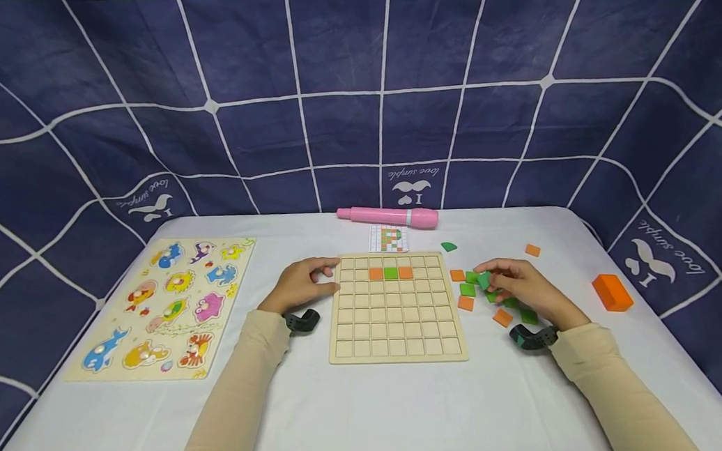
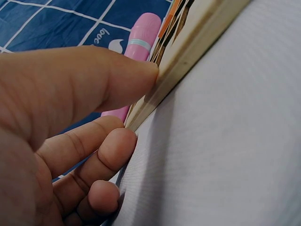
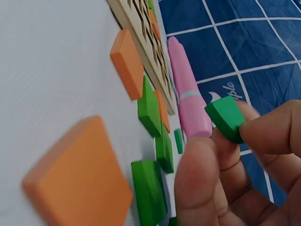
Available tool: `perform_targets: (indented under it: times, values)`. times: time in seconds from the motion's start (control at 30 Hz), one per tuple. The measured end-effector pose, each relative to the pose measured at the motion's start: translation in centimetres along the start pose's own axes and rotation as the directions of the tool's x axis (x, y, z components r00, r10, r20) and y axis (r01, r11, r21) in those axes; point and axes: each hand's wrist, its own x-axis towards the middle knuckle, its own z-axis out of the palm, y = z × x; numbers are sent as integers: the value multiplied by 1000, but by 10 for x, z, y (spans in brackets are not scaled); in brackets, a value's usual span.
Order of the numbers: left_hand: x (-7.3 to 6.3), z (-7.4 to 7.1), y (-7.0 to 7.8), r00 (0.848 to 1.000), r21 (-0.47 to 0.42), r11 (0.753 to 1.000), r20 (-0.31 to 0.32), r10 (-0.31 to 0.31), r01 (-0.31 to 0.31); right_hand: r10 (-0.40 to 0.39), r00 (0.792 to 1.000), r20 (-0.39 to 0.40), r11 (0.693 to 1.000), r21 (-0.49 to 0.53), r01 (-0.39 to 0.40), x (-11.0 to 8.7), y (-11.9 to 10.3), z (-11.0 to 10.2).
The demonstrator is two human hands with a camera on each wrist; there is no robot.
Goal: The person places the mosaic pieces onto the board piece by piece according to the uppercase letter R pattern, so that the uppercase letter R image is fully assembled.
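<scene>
A square wooden grid board [image 1: 399, 357] lies flat, with two orange tiles and a green tile [image 1: 391, 273] between them in its second row. My left hand [image 1: 299, 283] rests against the board's left edge near the far corner, the straight thumb [image 2: 127, 82] touching its side. Over a scatter of loose tiles to the right of the board, my right hand [image 1: 522, 285] pinches a dark green tile [image 3: 226, 117] with one curved edge. Beneath and around this hand lie green square tiles [image 1: 468, 289] and orange ones [image 1: 465, 303].
Behind the board lie a small pattern card [image 1: 389, 238] and a pink pen-like stick [image 1: 388, 216]. Another dark green curved tile [image 1: 448, 246] sits past the board's far right corner. An animal peg puzzle [image 1: 218, 337] occupies the left side; an orange block [image 1: 612, 292] stands at far right.
</scene>
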Motion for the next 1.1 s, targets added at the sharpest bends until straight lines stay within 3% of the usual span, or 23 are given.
perform_targets:
  times: [0.33,0.77,1.1]
  values:
    - [1,2,0,1000,7,1000,4,-6,6,-3,1000,-18,998,70,4,15,-7,10]
    - [1,1,0,1000,17,1000,8,12,-12,72,997,-38,984,168,-64,35,-10,26]
    - [1,1,-1,1000,21,1000,6,1,-1,21,998,-52,966,257,-7,54,-14,35]
